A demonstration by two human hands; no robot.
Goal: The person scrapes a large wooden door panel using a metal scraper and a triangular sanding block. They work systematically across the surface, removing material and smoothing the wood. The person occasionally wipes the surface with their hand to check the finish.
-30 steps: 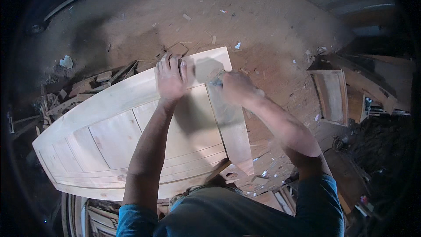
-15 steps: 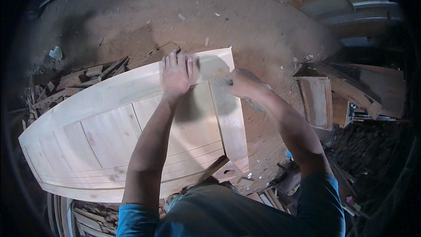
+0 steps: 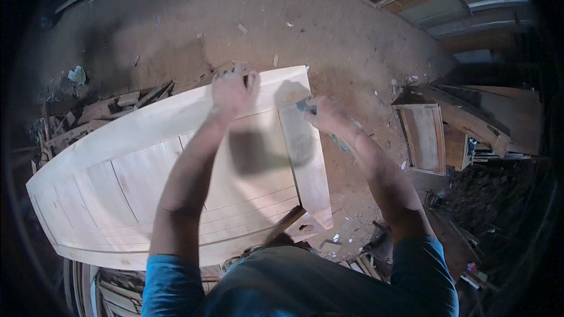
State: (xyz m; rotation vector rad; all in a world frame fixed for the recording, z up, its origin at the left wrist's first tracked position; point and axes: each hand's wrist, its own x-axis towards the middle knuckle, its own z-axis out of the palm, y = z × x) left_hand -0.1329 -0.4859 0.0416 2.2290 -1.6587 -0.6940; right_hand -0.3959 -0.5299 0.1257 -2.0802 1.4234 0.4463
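Presently, the wooden panel (image 3: 147,173) lies ahead, the left hand (image 3: 234,92) at its far edge, grip too blurred to tell, the right hand (image 3: 330,114) seemingly clutching a newly visible dark pad (image 3: 304,105) at the end board (image 3: 311,182), suggesting continued work.

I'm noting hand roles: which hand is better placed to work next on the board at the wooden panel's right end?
Probably the right hand: it's at that end board and seems to hold a small dark piece. The left hand is farther left, at the far edge of the wooden panel.
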